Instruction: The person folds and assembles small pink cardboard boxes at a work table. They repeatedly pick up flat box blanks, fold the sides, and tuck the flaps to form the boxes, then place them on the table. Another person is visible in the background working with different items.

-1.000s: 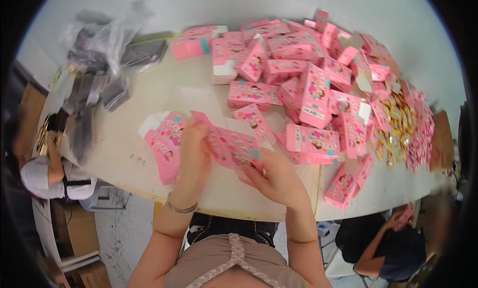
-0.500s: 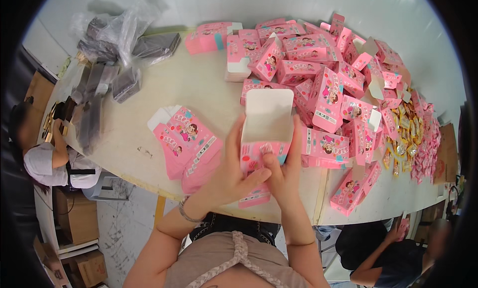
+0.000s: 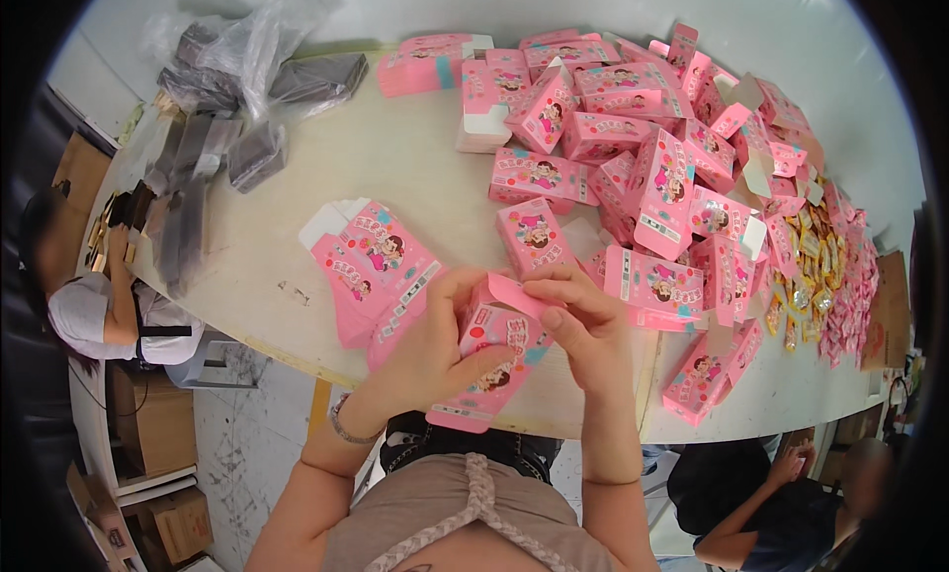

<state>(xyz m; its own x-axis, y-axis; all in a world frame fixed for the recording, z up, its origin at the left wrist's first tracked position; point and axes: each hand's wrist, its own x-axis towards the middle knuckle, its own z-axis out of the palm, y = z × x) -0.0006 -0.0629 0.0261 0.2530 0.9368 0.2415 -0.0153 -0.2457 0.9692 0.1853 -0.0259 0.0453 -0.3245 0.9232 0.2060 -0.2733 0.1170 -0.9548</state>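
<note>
My left hand [image 3: 435,345] grips pink box [image 3: 489,369] | my right hand [image 3: 583,325] pinches its top flap | flat boxes [image 3: 371,265] lie just left on table [image 3: 326,167]

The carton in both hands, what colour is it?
Pink carton with cartoon print, head view.

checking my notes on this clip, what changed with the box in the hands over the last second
A flat pink carton was lifted off the flat stack and opened up. Half a second ago its white flap stood upright; now the left hand and right hand fold the flap down. The pile of made-up boxes and the grey bags stayed put.
</note>
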